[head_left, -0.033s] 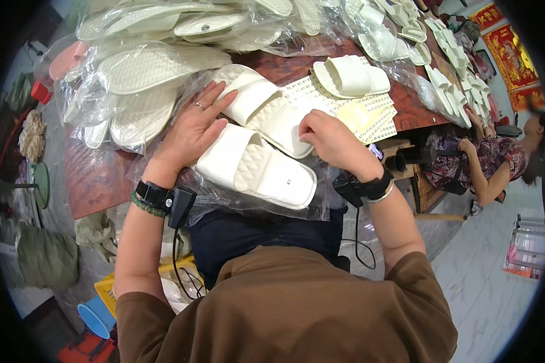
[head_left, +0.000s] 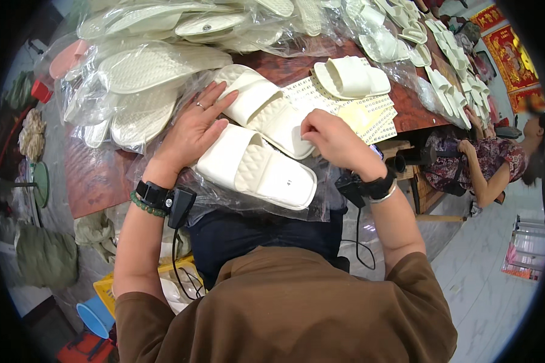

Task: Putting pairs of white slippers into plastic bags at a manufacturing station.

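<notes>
Two white slide slippers lie side by side in front of me on clear plastic, toes to the upper left: a near slipper point(head_left: 257, 166) with a small dark size mark on its heel, and a far slipper point(head_left: 263, 112). Across their toe ends rests my left hand point(head_left: 194, 127), open, fingers stretched out. My right hand point(head_left: 330, 139) is closed, its curled fingertips pressed at the heel of the far slipper. Whatever those fingers pinch, if anything, is hidden. Just beyond it lie sheets of small number stickers point(head_left: 372, 115), with another white slipper point(head_left: 351, 77) on top.
Bagged pale slippers point(head_left: 151, 66) heap up at the far left of the red-brown table point(head_left: 97, 187). More slippers point(head_left: 399, 30) line the far right. Another person point(head_left: 472, 157) sits at the right. A yellow crate point(head_left: 106, 293) and a blue bucket point(head_left: 95, 317) stand at lower left.
My right wrist has shifted very slightly to the right, its fingers still at the far slipper's heel. My left hand and the slippers have not visibly moved.
</notes>
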Motion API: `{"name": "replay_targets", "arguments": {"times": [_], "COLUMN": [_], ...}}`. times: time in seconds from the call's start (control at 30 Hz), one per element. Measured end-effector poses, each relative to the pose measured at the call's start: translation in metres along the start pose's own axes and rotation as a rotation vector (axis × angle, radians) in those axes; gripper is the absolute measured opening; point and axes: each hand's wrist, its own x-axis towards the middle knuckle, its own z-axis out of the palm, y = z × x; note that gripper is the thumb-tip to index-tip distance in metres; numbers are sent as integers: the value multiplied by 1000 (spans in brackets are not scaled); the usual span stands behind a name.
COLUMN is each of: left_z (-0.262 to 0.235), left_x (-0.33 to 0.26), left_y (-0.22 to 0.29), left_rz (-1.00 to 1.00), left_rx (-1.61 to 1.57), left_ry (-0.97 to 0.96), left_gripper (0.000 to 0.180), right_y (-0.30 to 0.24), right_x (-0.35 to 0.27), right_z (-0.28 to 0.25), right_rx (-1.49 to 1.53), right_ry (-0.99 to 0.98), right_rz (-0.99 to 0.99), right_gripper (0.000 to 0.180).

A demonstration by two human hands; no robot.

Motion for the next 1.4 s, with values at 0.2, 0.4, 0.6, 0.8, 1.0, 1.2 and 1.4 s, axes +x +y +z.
{"name": "replay_targets", "arguments": {"times": [0.2, 0.4, 0.6, 0.8, 1.0, 1.2, 1.4], "left_z": [-1, 2, 1, 2, 2, 2, 0], "left_x": [-2, -2, -3, 0, -1, -6, 0], "left_y": [-1, 0, -2, -3, -2, -5, -8], "left_rz": [-8, -9, -4, 8, 19, 6, 27], "left_rx": [-1, -31, -41, -36, -23, -64, -146], "left_ry": [-3, 4, 22, 22, 26, 21, 38], "left_gripper": [51, 51, 50, 50, 50, 50, 54], "right_y": [-23, -12, -10, -9, -3, -28, -34], "right_x": [25, 58, 66, 65, 63, 37, 38], "right_z": [-20, 2, 11, 17, 20, 11, 60], "right_rx": [87, -145, -249, -273, -198, -108, -385], "right_ry": [-11, -226, -242, -166, 105, 20, 147], "right_rz": [-95, -123, -149, -117, 3, -190, -238], "right_gripper": [8, 10, 13, 14, 12, 15, 53]}}
